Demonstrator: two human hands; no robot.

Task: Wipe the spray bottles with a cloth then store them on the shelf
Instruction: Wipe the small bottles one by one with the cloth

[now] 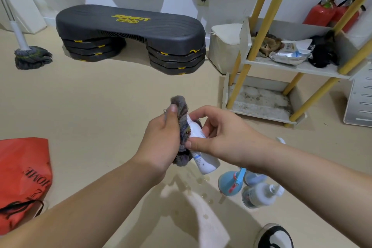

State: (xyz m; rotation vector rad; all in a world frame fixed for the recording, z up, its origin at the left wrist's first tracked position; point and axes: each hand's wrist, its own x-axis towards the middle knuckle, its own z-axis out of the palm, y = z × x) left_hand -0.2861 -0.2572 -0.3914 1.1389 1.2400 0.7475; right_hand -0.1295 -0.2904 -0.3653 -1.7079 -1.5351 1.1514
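My left hand (161, 139) grips a grey cloth (183, 125) and presses it against a white spray bottle (203, 157). My right hand (219, 133) holds that bottle by its middle, fingers curled round it, its base pointing down toward me; the bottle's top is hidden in the cloth. On the floor to the lower right stand a blue spray bottle (229, 184) and a clear bottle with a white pump (261, 195), with another pale bottle behind them. The shelf (293, 67), white boards on yellow poles, stands at the right; its lowest board is bare.
A black step platform (130, 32) sits ahead by the wall. A mop (30, 54) leans at the far left and a red bag (24, 175) lies at the lower left. Rags and wipe packs fill the shelf's middle board. My shoe (273, 235) shows at the bottom.
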